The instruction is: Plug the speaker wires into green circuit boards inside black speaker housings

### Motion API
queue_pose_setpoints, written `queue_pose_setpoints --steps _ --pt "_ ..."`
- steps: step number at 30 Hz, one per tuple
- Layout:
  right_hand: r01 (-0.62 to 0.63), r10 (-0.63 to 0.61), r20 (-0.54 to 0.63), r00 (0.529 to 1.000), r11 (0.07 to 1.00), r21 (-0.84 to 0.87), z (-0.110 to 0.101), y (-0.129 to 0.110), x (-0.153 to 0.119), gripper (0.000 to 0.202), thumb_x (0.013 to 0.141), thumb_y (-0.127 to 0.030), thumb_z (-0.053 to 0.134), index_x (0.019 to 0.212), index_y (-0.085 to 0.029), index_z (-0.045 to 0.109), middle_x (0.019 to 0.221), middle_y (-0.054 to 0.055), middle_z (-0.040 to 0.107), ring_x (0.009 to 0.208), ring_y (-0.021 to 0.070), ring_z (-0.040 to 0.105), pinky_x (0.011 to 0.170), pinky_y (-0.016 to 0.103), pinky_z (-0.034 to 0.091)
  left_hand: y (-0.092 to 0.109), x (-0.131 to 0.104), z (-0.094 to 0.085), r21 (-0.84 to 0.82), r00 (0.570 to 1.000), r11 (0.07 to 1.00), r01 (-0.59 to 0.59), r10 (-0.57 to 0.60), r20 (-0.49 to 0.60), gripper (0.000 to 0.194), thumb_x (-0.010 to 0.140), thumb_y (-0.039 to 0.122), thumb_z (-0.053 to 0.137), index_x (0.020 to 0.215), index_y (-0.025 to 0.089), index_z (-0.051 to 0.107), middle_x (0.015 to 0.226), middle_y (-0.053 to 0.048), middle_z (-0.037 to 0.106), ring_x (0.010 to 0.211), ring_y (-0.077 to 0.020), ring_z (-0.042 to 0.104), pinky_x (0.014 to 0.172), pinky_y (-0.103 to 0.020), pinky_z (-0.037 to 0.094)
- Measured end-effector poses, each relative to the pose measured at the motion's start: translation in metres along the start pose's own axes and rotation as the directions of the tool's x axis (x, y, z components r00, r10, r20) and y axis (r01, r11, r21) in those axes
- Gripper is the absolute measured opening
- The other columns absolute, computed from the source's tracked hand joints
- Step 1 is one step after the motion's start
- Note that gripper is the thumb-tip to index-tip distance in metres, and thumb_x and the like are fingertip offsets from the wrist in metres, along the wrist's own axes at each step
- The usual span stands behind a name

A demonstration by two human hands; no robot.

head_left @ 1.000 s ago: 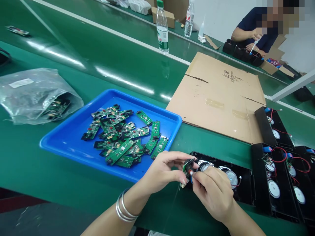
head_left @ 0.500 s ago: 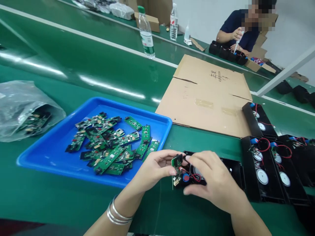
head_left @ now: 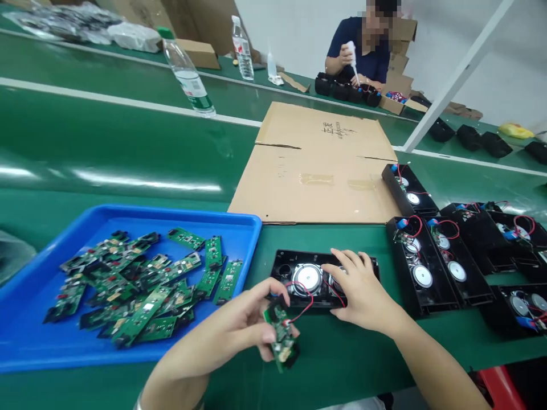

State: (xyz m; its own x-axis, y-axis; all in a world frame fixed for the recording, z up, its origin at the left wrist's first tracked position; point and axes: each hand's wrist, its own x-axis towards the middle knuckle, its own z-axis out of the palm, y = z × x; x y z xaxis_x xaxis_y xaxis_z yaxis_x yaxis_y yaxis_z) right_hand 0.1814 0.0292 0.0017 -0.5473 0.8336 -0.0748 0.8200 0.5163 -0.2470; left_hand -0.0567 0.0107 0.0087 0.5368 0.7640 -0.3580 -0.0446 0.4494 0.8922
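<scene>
A green circuit board (head_left: pixel 282 333) is held between the thumb and fingers of my left hand (head_left: pixel 252 324), tilted above the table. Red wires run from it to a black speaker housing (head_left: pixel 280 259) with round silver speakers (head_left: pixel 307 278). Over the housing's right part lies my right hand (head_left: pixel 363 293), fingers spread and touching it, nothing gripped. A blue tray (head_left: pixel 171 215) at the left holds several loose green boards (head_left: pixel 145 310).
Behind the housing lies a flat cardboard sheet (head_left: pixel 316 159). Several black housings (head_left: pixel 421 273) with speakers stand at the right. A labelled bottle (head_left: pixel 192 85) is at the back left. Across the table a person (head_left: pixel 359 51) holds a white applicator.
The view has shifted right. My left hand has drawn the board nearer and away from the housing. My right hand has left the board and spread out over the housing.
</scene>
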Motion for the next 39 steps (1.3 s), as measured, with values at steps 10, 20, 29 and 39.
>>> queue_pose_setpoints --steps 10,20,29,39 --pt "0.266 -0.286 0.05 0.957 0.933 0.242 -0.026 0.023 -0.014 0.055 0.07 -0.004 0.074 0.118 -0.023 0.057 0.123 0.005 0.058 0.117 0.0201 0.048 0.097 0.037 0.045 0.001 0.031 0.036 0.583 0.904 0.798 -0.154 0.352 -0.244 0.014 0.08 0.025 0.054 0.094 0.024 0.055 0.089 -0.002 0.069 0.082 -0.0202 0.068 0.067 -0.029 0.056" --pt "0.261 -0.217 -0.203 0.955 0.938 0.229 0.003 0.016 0.0 0.012 0.081 -0.011 0.066 0.073 -0.019 0.061 0.07 -0.002 0.064 0.073 0.0131 0.055 0.073 0.027 0.043 -0.029 0.043 0.031 0.526 0.748 0.824 -0.208 0.481 -0.457 0.023 0.084 0.035 0.054 0.102 0.02 0.051 0.103 -0.01 0.07 0.086 -0.0223 0.071 0.072 -0.032 0.059" --pt "0.119 0.002 -0.579 0.815 0.978 0.171 0.027 -0.003 0.007 0.017 0.089 -0.015 0.054 0.073 -0.018 0.06 0.062 -0.002 0.063 0.073 0.0165 0.054 0.083 0.037 0.035 -0.035 0.041 0.041 0.691 0.768 0.717 -0.094 0.494 -0.408 0.02 0.088 0.029 0.05 0.103 0.02 0.057 0.09 -0.006 0.075 0.069 -0.0203 0.073 0.045 -0.021 0.054" --pt "0.092 -0.01 -0.508 0.861 0.987 0.136 0.028 -0.009 0.002 0.014 0.088 -0.011 0.054 0.088 -0.017 0.066 0.071 0.0 0.067 0.076 0.0167 0.052 0.075 0.035 0.035 -0.037 0.043 0.045 0.864 0.689 0.487 -0.126 0.67 -0.276 0.02 0.088 0.021 0.045 0.1 0.019 0.061 0.095 -0.005 0.075 0.085 -0.0201 0.071 0.079 -0.029 0.058"
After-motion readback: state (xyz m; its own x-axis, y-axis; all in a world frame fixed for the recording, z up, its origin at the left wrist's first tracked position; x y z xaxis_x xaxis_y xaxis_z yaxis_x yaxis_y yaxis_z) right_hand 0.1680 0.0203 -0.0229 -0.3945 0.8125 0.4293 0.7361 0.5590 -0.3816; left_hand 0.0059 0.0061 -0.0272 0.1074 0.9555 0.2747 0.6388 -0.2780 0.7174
